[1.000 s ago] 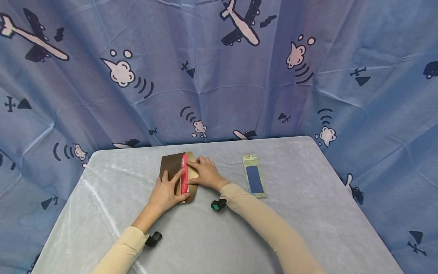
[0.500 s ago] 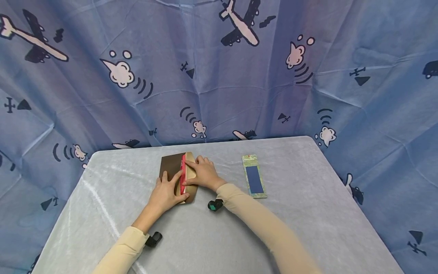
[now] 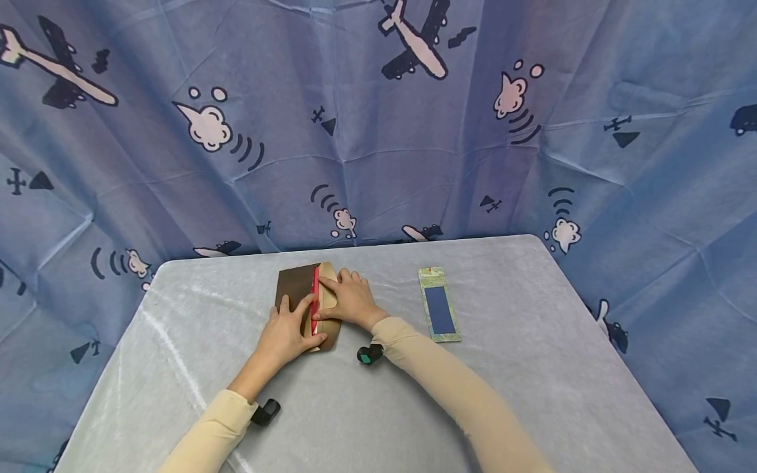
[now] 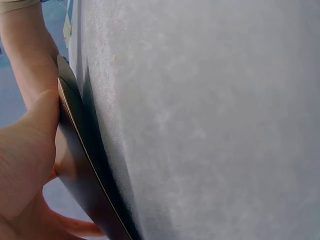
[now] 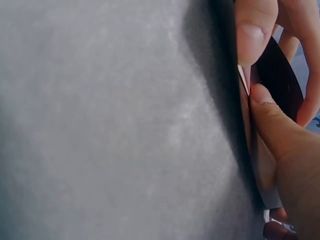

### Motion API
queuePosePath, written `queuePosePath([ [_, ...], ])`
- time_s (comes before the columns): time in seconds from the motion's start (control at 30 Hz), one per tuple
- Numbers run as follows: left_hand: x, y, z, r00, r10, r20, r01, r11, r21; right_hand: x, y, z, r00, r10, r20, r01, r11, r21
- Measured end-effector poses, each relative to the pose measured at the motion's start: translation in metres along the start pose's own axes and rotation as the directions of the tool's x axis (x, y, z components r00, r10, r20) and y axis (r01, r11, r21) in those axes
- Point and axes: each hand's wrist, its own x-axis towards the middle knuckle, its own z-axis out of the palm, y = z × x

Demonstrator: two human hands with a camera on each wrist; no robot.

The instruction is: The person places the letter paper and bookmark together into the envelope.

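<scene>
A flat dark brown envelope (image 3: 296, 282) lies on the table, its tan flap (image 3: 327, 301) folded out to the right. A narrow strip of a flat red packet (image 3: 315, 281) shows along the opening, and the rest is hidden inside. My left hand (image 3: 286, 334) rests spread over the envelope, thumb by the lower edge and index finger at the packet's left side. My right hand (image 3: 352, 299) holds the packet's right edge with thumb and index finger. In the right wrist view, the right thumb (image 5: 272, 117) presses close to the left thumb (image 5: 251, 37).
To the right lies a long green-patterned card (image 3: 440, 307) with a dark blue panel. A pale grey cloth covers the table (image 3: 520, 368). Behind its far edge hangs a blue curtain (image 3: 367, 144) printed with airplanes.
My right hand has moved slightly left, and the red packet has slid farther into the envelope, leaving a narrower strip showing. The left hand has stayed in place.
</scene>
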Motion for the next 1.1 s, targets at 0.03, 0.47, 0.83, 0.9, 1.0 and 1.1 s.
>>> queuePosePath([
  [0.03,0.0,0.0,0.0,1.0,0.001,-0.003,-0.001,1.0,0.005,0.0,0.0,-0.001,1.0,-0.001,-0.004,0.001,1.0,0.004],
  [0.47,0.0,0.001,0.001,1.0,-0.007,-0.014,0.007,1.0,0.004,-0.004,0.004,-0.007,1.0,-0.022,0.004,0.021,0.992,0.123],
  [0.83,-0.001,0.0,0.002,1.0,0.002,-0.023,-0.002,1.0,-0.007,-0.018,0.031,-0.026,0.997,-0.069,0.026,0.053,0.921,0.386],
  [0.9,-0.001,0.0,0.002,1.0,0.001,-0.023,-0.001,1.0,-0.01,-0.024,0.041,-0.031,0.998,-0.066,0.01,0.055,0.905,0.421],
  [1.0,0.0,0.0,0.002,1.0,-0.006,-0.019,0.006,1.0,-0.028,-0.034,0.058,-0.041,0.999,-0.047,-0.001,0.042,0.884,0.465],
  [1.1,-0.001,-0.001,0.002,1.0,-0.01,-0.019,0.009,0.999,-0.045,-0.045,0.079,-0.049,1.0,-0.026,-0.006,0.025,0.866,0.5],
])
